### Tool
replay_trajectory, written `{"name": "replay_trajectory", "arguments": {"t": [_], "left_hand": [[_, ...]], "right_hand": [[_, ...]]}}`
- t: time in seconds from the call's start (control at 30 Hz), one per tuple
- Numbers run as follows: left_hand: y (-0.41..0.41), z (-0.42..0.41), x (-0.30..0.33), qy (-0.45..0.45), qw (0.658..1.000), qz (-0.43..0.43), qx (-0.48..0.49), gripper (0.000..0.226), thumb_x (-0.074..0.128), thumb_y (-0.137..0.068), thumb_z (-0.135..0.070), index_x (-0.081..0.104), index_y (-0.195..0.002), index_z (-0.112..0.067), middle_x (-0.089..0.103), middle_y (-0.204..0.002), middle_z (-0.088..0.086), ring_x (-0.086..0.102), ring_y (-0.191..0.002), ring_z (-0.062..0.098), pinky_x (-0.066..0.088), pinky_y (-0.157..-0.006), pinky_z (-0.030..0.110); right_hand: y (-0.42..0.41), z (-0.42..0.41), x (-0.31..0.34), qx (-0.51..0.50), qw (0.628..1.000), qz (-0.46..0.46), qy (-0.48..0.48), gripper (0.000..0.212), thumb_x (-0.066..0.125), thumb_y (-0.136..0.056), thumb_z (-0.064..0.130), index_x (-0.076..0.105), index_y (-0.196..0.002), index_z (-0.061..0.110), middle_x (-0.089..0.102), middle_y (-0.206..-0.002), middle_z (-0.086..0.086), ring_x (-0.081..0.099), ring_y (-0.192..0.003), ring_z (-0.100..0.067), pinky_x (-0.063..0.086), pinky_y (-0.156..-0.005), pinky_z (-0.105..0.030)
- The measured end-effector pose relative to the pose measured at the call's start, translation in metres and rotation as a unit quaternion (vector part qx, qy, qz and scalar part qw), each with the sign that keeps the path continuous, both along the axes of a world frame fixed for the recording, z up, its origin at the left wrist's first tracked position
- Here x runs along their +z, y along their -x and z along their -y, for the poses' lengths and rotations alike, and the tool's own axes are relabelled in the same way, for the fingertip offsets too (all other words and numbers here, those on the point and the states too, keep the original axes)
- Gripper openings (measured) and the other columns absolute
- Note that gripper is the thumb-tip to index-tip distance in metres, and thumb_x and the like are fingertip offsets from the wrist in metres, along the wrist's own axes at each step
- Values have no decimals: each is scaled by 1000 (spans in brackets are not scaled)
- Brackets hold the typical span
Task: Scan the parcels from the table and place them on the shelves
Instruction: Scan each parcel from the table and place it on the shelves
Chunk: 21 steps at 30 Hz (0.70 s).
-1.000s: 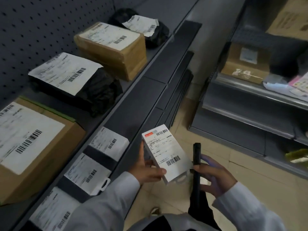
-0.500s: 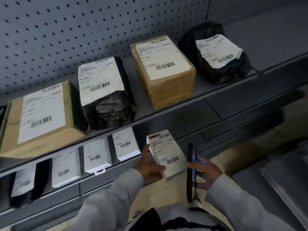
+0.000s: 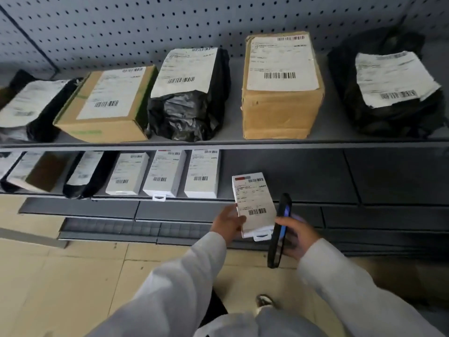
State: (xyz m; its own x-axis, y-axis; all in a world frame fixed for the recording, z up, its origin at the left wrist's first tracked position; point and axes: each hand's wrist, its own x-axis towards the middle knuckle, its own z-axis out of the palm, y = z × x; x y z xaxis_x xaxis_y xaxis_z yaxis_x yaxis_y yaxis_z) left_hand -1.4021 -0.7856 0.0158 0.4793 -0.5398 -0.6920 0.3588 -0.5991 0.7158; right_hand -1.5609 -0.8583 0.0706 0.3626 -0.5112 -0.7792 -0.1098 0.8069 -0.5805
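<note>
Most of the work looks done: the grey metal upper shelf (image 3: 340, 142) carries brown cardboard boxes (image 3: 281, 93) and black plastic bags (image 3: 189, 113), all labelled, running nine to three o'clock. On the lower shelf (image 3: 303, 188), three small white boxes (image 3: 165, 176) stand in a row. The white labelled carton (image 3: 255, 205), at five o'clock from them, is clasped by the left hand (image 3: 227, 223), unshelved. The right hand (image 3: 297, 235) grips a black phone scanner (image 3: 279, 229), edge-on, screen unreadable. Far-left parcels blur; no table shows.
</note>
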Motion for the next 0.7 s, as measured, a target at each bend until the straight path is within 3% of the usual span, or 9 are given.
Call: {"name": "replay_trajectory", "arguments": {"t": [0.1,0.17,0.27,0.33,0.5,0.7], "left_hand": [[-1,-4,-15,20,998,44,30,30,58,-94,-6,60,-121,-19,67,-120,9,66,-98,22,54,-79,27],[-4,-4,-23,29,997,62,44,29,58,-94,-7,63,-120,-20,68,-114,2,64,-103,20,49,-84,26],[-16,2,-32,44,994,86,58,29,54,-94,-3,64,-119,-15,68,-103,-3,62,-89,5,45,-69,7],[-30,6,-37,53,992,106,48,32,51,-95,0,66,-118,-16,68,-97,-6,61,-85,2,43,-65,2],[-60,20,-49,73,990,117,10,37,48,-96,1,66,-122,-18,69,-103,-7,63,-102,14,48,-92,26],[-67,27,-50,97,984,144,-30,45,43,-96,3,63,-129,-19,70,-113,-8,63,-103,3,46,-101,22]], "right_hand": [[-15,4,-11,0,1000,3,-11,17,61,-92,1,62,-93,18,62,-84,-13,55,-70,-27,49,-76,-49],[-27,7,-20,-3,1000,5,-14,18,62,-91,1,62,-96,18,62,-84,-13,54,-70,-27,48,-87,-57],[-44,12,-30,-30,1000,6,-6,22,63,-90,0,63,-95,21,63,-80,-9,52,-67,-25,47,-73,-45],[-55,15,-35,-49,999,10,-2,23,64,-89,1,65,-94,24,66,-79,-5,56,-69,-22,46,-77,-46],[-77,29,-44,-53,998,28,23,20,65,-88,6,67,-97,23,70,-88,-2,63,-80,-21,48,-87,-52],[-83,36,-51,-52,997,39,33,19,65,-89,8,65,-99,25,69,-91,0,63,-87,-18,48,-89,-51]]}}
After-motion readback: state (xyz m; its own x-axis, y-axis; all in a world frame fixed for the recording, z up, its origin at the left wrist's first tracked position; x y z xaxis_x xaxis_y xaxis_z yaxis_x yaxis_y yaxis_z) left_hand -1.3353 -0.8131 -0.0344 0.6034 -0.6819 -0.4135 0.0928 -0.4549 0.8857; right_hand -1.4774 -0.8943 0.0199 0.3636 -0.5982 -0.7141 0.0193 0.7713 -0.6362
